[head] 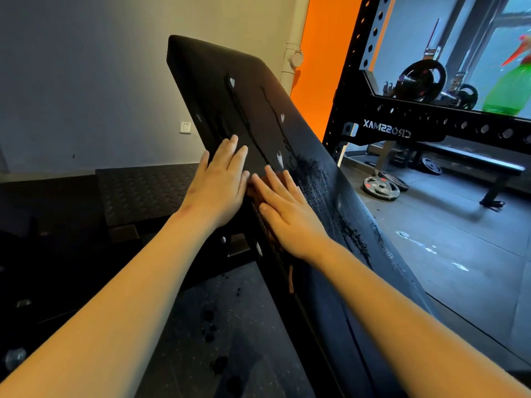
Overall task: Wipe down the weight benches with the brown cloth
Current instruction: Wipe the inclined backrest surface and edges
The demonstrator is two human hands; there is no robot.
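Wiping the tilted bench pad

Right hand [290, 218] flat on brown cloth [260, 193]; left hand [221, 185] open beside it on surface [218, 79]; drips above the hands remain unwiped.

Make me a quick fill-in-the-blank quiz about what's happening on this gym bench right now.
1. Both hands press flat on the inclined black ____ pad.
2. The cloth under the right hand is ____ in colour.
3. Liquid ____ down the pad above the left hand.
4. The wall strip behind the bench is ____.

Answers: bench; brown; drips; orange
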